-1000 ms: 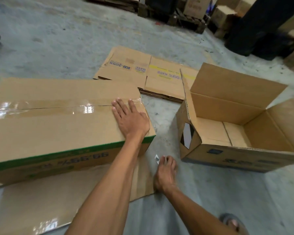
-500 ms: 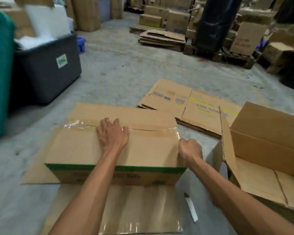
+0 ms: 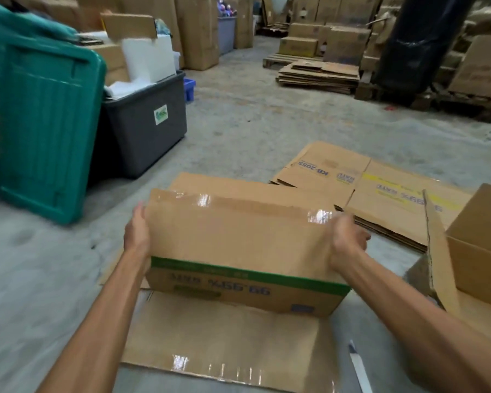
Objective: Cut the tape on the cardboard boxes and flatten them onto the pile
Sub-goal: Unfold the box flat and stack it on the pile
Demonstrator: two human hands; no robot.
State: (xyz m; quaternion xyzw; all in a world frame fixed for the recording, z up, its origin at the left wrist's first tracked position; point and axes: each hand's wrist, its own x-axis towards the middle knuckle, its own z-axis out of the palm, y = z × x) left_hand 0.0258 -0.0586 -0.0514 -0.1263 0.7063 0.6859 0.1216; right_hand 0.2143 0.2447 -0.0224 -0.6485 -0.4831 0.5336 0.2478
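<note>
Hands [image 3: 136,234] [image 3: 347,241] on box [image 3: 238,239] flap's ends

Two bare forearms reach in from the lower frame, no sleeves visible. The left hand [image 3: 136,232] and right hand [image 3: 347,241] wear no gloves, rings or watch.

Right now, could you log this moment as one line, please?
left hand: holds box end | right hand: grips other end | knife: floor
</note>
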